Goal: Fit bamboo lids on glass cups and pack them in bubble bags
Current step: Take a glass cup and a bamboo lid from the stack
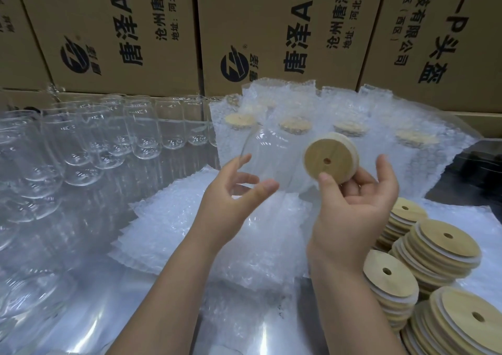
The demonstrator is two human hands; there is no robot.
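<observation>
While the left hand [235, 191] grips a glass cup [274, 156], the right hand [358, 202] pinches a bamboo lid [327, 161] close beside it.

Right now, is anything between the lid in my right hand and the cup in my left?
Nothing visible does. The right hand grips the bamboo lid beside the glass cup in the left hand, both raised above the bubble bags. The cup is blurred, so its mouth is unclear.

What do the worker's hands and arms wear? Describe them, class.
Nothing is worn: the left hand and right hand show no gloves, rings or watch. The left forearm and right forearm are bare, no sleeves in view. Fingernails are short and unpainted.
</observation>
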